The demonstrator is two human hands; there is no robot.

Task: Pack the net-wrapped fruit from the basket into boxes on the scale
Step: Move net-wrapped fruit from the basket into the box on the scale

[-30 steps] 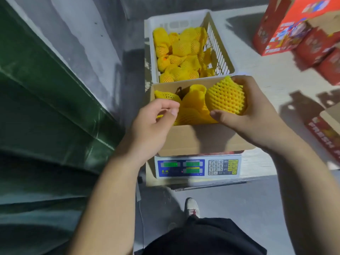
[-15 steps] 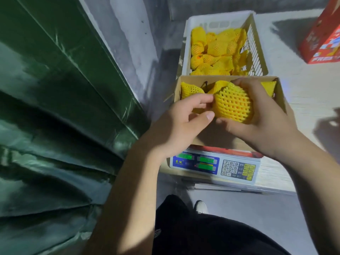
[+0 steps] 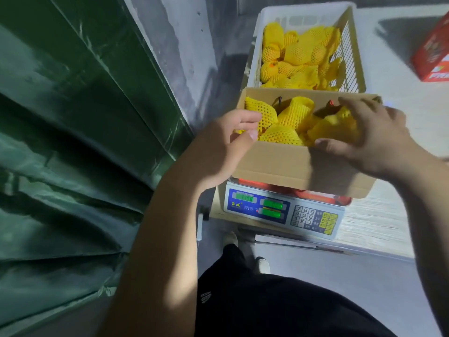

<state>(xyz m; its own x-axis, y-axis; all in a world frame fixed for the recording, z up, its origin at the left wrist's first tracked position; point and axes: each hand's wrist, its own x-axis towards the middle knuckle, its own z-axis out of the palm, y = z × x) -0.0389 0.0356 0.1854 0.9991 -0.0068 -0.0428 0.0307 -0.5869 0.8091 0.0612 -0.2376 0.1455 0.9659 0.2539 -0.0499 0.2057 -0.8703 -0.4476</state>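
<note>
Box [image 3: 286,166]: plain brown cardboard, matt, smooth outer wall w/ a fold crease. Fruit nets [image 3: 281,136]: yellow foam mesh, soft-looking, open honeycomb texture. Basket [image 3: 349,52]: white plastic, slotted lattice sides, slight sheen. Scale [image 3: 279,210]: light plastic housing, glossy blue faceplate, backlit green displays, plastic keypad. Tarp [image 3: 73,142]: dark green sheet, glossy, creased. Worktop [image 3: 398,98]: pale, matt. Red carton [image 3: 432,54]: printed card.

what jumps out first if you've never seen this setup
The bright yellow net-wrapped fruit filling the cardboard box at centre, with both hands in it: the left hand at its left end, the right hand over fruit at its right. The box sits on a scale, and a white basket of more fruit stands behind.
</note>
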